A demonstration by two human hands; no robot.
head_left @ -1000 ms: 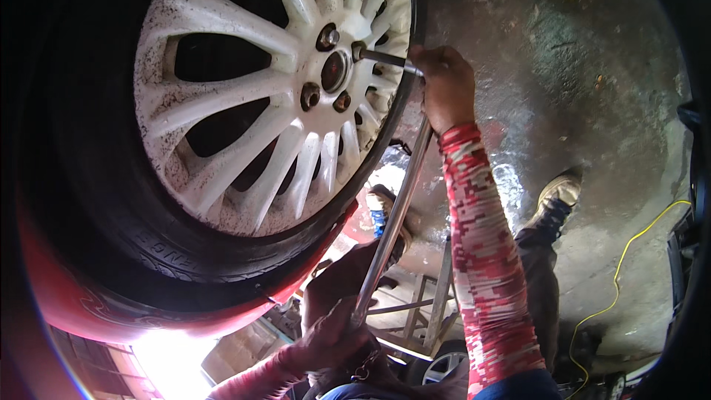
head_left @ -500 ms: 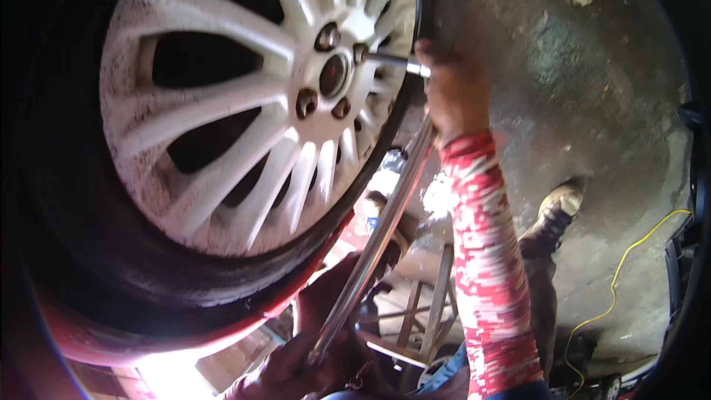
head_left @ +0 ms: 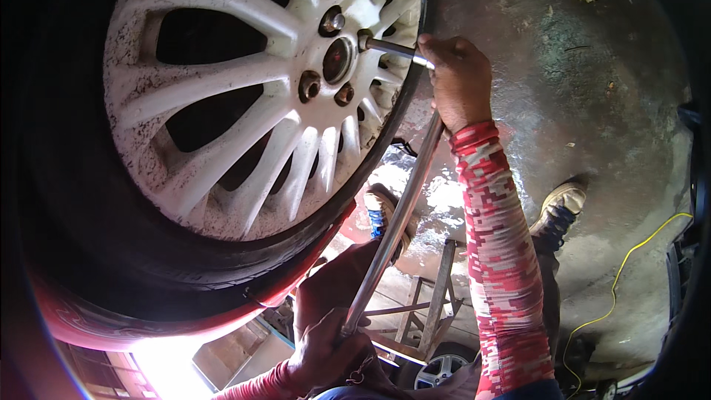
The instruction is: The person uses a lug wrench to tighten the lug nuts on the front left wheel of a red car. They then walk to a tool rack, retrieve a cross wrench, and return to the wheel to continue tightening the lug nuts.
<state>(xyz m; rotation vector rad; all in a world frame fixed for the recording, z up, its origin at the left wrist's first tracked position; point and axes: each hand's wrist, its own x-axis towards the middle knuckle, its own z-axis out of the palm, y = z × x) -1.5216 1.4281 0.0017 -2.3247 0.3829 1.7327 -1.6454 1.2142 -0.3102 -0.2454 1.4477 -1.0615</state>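
Observation:
A white multi-spoke wheel (head_left: pixel 278 92) with a black tyre (head_left: pixel 200 270) fills the left and top. Lug nuts, one of them this nut (head_left: pixel 332 20), sit in the recesses around its hub. The thin shaft (head_left: pixel 396 49) of a long-handled socket wrench (head_left: pixel 396 230) reaches into the right-hand recess; its tip is hidden there. My right hand (head_left: pixel 461 78) is closed around the wrench head, where shaft and handle meet. Down at the lower end, my left hand (head_left: pixel 326 348) is wrapped round the long metal handle, which slants between both hands.
Red bodywork (head_left: pixel 281 289) curves below the tyre. My shoes, such as the right shoe (head_left: pixel 561 204), stand on the stained concrete floor (head_left: pixel 563 111). A wooden stand (head_left: pixel 444 289) and a smaller wheel (head_left: pixel 444 367) are at the bottom. A yellow cord (head_left: pixel 613 281) runs at lower right.
My left hand and the handle's lower end have shifted right and slightly up in the picture. My right hand stays at the wrench head, and the shaft remains at the same recess.

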